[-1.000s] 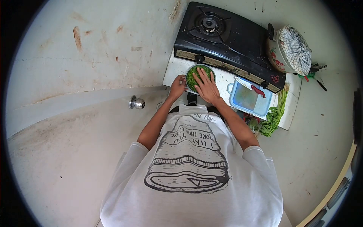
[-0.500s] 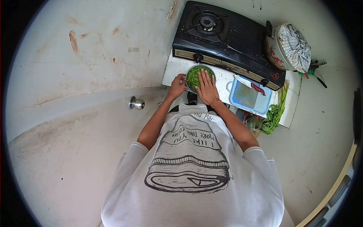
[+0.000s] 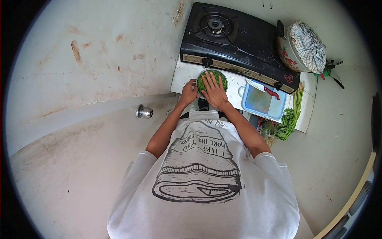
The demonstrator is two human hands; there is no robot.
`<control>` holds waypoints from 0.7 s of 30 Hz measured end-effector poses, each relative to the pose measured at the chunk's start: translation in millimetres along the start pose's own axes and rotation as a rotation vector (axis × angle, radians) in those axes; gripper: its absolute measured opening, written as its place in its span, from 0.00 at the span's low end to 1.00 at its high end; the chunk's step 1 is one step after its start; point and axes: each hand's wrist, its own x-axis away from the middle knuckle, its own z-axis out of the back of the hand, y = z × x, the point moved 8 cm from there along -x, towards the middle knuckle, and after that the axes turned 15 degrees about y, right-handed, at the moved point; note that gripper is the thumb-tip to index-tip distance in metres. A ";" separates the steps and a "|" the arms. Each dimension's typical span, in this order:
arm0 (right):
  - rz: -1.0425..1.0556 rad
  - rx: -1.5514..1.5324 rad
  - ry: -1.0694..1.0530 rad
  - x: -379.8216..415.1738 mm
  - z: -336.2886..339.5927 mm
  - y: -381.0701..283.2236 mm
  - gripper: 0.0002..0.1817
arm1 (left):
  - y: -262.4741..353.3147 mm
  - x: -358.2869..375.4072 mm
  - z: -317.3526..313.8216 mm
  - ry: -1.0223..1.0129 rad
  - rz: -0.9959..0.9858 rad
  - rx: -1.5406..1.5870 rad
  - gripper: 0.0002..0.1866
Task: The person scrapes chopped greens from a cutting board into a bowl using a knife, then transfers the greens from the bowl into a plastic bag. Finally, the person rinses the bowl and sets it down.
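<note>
Right hand: the right hand is lying flat and open, fingers spread, on the chopped greens in the bowl, upper centre of the frame.
Left hand: the left hand is curling around the bowl's left rim, steadying it; how firmly it is gripping I cannot tell.
Bowl: it is sitting on the white counter, just below the black stove.
Progress: the greens are already chopped fine and filling the bowl; judging by the flat palm, they are being pressed or levelled. A whole leafy bunch is lying uncut at centre right, beside the blue tub.
Change: against a second ago, the right hand's fingers are splaying wider and pointing more to the upper left; the left hand is keeping its place on the rim.
Surroundings: a cloth-covered pot is standing at the upper right.
</note>
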 end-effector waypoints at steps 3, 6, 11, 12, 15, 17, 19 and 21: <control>-0.021 0.011 -0.010 -1.4 8.0 -0.8 0.37 | 0.2 1.2 0.5 -0.008 0.036 0.006 0.22; -0.036 0.021 -0.036 1.9 7.5 4.4 0.38 | -0.9 -0.7 -0.9 -0.033 0.008 -0.001 0.23; -0.036 -0.020 -0.023 -0.4 19.5 6.8 0.37 | 1.6 1.8 2.1 -0.053 0.022 0.019 0.23; -0.092 -0.049 0.021 -2.1 28.2 12.4 0.36 | 3.9 2.0 2.1 -0.057 0.040 0.044 0.23; -0.287 -0.052 0.149 2.8 50.7 39.9 0.32 | 5.5 1.5 2.5 -0.084 0.083 0.044 0.24; -0.488 -0.315 0.297 19.6 51.3 68.5 0.31 | 0.0 -2.0 2.1 -0.054 0.093 0.078 0.23; -0.623 -0.412 0.434 40.1 36.2 98.8 0.30 | -3.1 -4.1 -0.6 -0.046 0.132 0.109 0.25; -0.898 -0.830 0.263 60.3 -6.1 117.6 0.32 | -1.5 -4.4 -6.1 -0.063 0.202 0.138 0.28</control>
